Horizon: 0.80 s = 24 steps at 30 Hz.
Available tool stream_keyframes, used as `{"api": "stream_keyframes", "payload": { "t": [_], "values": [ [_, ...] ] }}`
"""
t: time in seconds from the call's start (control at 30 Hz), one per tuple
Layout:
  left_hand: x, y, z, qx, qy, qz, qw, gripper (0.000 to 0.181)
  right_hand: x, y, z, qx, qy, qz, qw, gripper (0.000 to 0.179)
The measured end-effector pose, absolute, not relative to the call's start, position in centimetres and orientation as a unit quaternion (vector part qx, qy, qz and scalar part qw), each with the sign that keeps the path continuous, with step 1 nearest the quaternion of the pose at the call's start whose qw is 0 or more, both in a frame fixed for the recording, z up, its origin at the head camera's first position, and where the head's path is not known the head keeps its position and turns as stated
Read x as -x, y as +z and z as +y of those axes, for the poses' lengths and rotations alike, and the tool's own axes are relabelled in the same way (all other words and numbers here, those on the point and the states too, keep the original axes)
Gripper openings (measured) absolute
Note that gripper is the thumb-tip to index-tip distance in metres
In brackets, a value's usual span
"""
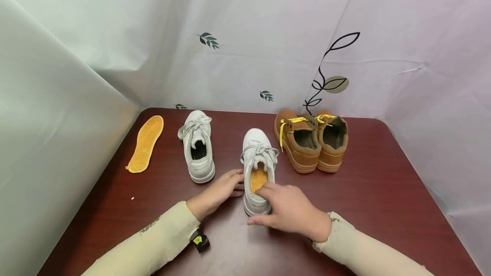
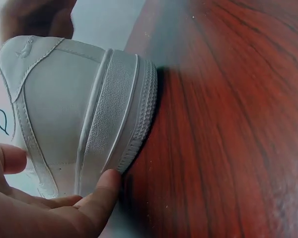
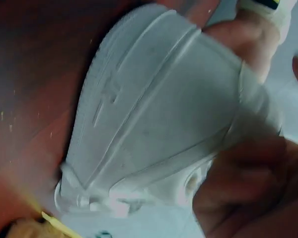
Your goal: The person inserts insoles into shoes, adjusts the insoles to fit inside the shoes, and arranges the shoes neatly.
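Note:
A white sneaker [image 1: 253, 148] with grey laces stands at mid-table, toe pointing away, with an orange insole [image 1: 258, 178] showing inside it. My left hand [image 1: 222, 188] rests against the sneaker's left side; in the left wrist view, a fingertip [image 2: 109, 179] touches the edge of its sole. Over the heel opening is my right hand [image 1: 291, 210], its fingers dipping in at the collar and hiding the insole's heel end. The right thumb sticks out behind the heel, apart from the shoe. The right wrist view shows the right fingers [image 3: 248, 183] blurred beside the collar.
A second white sneaker [image 1: 199, 166] stands to the left, its inside dark. Farther left lies another orange insole [image 1: 145, 144]. Two brown shoes [image 1: 303, 154] with yellow laces stand at the back right of the dark red table [image 1: 368, 191]. Pale curtains surround it.

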State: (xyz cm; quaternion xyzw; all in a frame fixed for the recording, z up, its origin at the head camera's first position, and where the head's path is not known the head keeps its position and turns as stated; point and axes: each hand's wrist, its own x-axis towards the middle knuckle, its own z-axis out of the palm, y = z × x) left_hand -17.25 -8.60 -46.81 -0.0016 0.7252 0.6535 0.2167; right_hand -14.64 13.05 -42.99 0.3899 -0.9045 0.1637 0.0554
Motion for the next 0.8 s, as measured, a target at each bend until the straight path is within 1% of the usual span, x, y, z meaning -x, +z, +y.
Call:
{"api": "stream_keyframes", "payload": {
  "t": [0.03, 0.1, 0.2, 0.4, 0.53, 0.6, 0.8],
  "values": [
    [17.3, -46.9, -8.6, 0.001, 0.655, 0.723, 0.219, 0.054, 14.4, -43.2, 13.1, -0.4, 0.163, -0.901, 0.053, 0.045],
    [17.3, -47.0, -8.6, -0.004, 0.657, 0.721, 0.222, 0.055, 14.2, -43.8, 13.1, -0.42, 0.173, -0.888, 0.065, 0.037],
    [17.2, -47.1, -8.6, -0.009, 0.655, 0.722, 0.223, 0.053, 14.1, -44.7, 13.2, -0.438, 0.209, -0.869, 0.1, 0.028],
    [17.1, -46.5, -8.6, -0.013, 0.666, 0.712, 0.222, 0.054, 14.3, -46.1, 13.3, -0.453, 0.254, -0.839, 0.163, 0.027],
    [17.6, -46.0, -8.8, -0.021, 0.704, 0.676, 0.218, 0.058, 15.5, -46.1, 12.5, -0.455, 0.262, -0.83, 0.186, 0.024],
    [17.9, -45.9, -8.9, -0.018, 0.716, 0.669, 0.199, 0.058, 16.2, -45.9, 12.0, -0.454, 0.265, -0.829, 0.188, 0.022],
    [18.7, -45.4, -9.3, 0.016, 0.725, 0.68, 0.107, 0.056, 17.9, -45.2, 10.2, -0.448, 0.271, -0.831, 0.19, 0.024]
  ]
}}
